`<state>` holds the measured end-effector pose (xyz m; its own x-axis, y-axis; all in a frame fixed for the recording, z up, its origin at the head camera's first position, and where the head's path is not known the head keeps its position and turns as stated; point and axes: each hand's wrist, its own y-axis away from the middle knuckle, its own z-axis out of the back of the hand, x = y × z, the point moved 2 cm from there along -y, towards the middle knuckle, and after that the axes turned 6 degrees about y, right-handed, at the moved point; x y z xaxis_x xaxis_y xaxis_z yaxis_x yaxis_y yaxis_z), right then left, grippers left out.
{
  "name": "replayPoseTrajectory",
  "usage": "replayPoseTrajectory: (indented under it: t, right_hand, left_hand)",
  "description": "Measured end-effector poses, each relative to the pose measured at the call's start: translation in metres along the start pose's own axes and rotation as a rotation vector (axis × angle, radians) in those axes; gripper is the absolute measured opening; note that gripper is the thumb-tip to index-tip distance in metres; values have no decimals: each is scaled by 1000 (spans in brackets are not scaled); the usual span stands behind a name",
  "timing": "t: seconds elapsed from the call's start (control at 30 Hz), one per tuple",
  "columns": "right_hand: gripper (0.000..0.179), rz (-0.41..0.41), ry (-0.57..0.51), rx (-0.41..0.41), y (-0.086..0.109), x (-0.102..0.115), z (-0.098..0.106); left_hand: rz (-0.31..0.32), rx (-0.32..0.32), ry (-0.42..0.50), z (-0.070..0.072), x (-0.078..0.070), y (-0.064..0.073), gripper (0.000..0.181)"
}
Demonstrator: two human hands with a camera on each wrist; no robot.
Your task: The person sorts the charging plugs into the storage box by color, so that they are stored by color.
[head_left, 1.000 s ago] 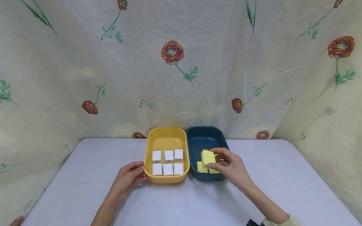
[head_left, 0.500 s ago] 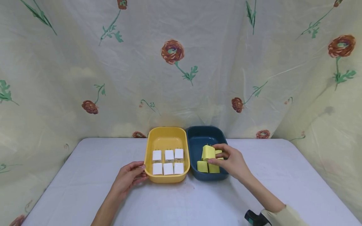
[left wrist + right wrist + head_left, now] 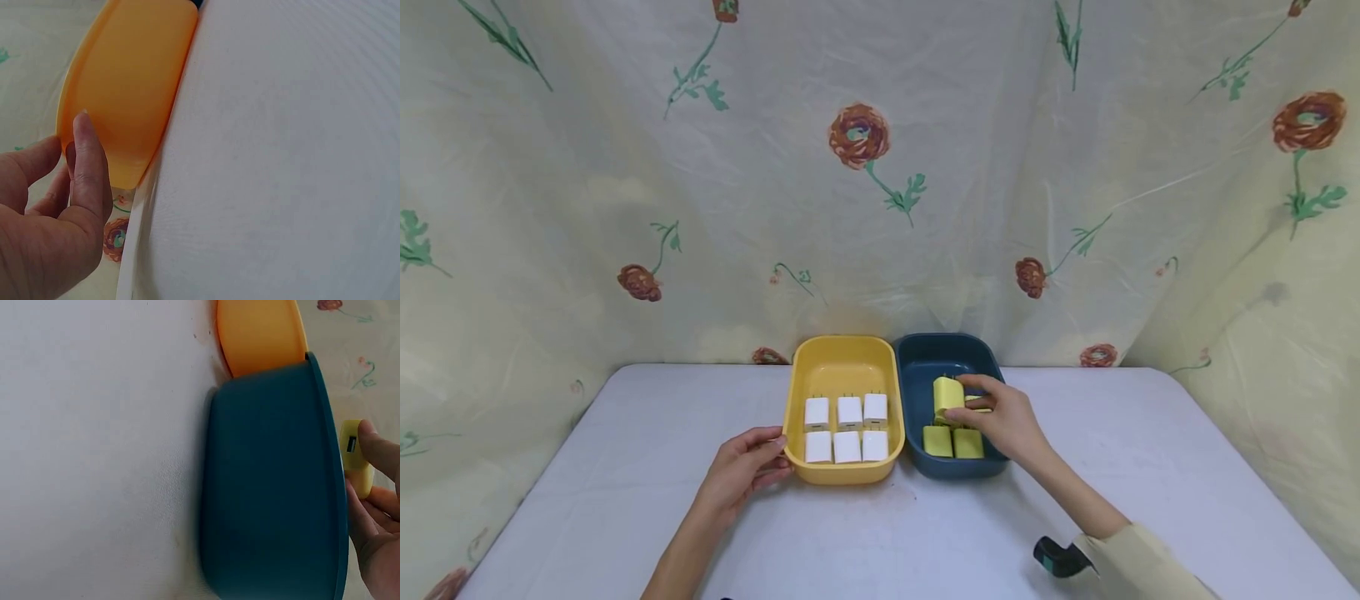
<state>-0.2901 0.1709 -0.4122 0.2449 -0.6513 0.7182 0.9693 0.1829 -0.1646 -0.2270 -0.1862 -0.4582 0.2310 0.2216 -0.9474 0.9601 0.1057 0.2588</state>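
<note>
Over the blue bin [image 3: 951, 468], my right hand [image 3: 1003, 415] pinches a pale yellow charger plug [image 3: 948, 397] between thumb and fingers. A USB port shows on that plug in the right wrist view, above the bin's rim. Two yellow plugs [image 3: 967, 444] lie side by side at the bin's near end, and more yellow shows behind, partly hidden by my fingers. My left hand [image 3: 743, 468] holds the left rim of the yellow bin [image 3: 842, 475], thumb at the rim and fingers along the outer wall. Several white charger plugs [image 3: 847, 447] lie inside it in two rows, prongs pointing away.
Both bins stand side by side near the far edge of a white-covered table [image 3: 880, 550]. Behind it hangs a flowered curtain [image 3: 955, 267]. A black device [image 3: 1060, 557] shows at my right sleeve.
My right hand and the yellow plug have moved slightly farther back over the blue bin, uncovering the front yellow plugs more. The left hand keeps its place at the yellow bin.
</note>
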Motion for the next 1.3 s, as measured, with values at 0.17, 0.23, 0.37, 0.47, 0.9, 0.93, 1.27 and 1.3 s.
replayPoseTrajectory:
  t: [0.17,0.23,0.37,0.47,0.9,0.93,1.27,1.3]
  right_hand:
    - [59,36,36,8,-9,0,-6]
    - [58,50,54,7,-12,0,-9]
    - [55,97,108,18,-19,1,-15]
    - [54,115,163,23,-24,4,-17]
    - [51,170,364,59,-46,14,-29]
    - [51,167,371,65,-47,14,-30]
    - [46,136,392,101,-51,13,-34]
    - [45,137,391,102,-51,13,-34]
  left_hand:
    - [-5,3,4,0,0,1,35]
    - [-6,5,4,0,0,2,34]
    - [-9,7,10,0,1,2,33]
    - [-11,19,13,0,1,2,34]
    - [-6,-1,4,1,-1,3,34]
    - [-5,-2,4,1,-1,3,34]
    - [-19,16,11,-1,-1,2,34]
    - [-19,16,9,-1,-1,2,34]
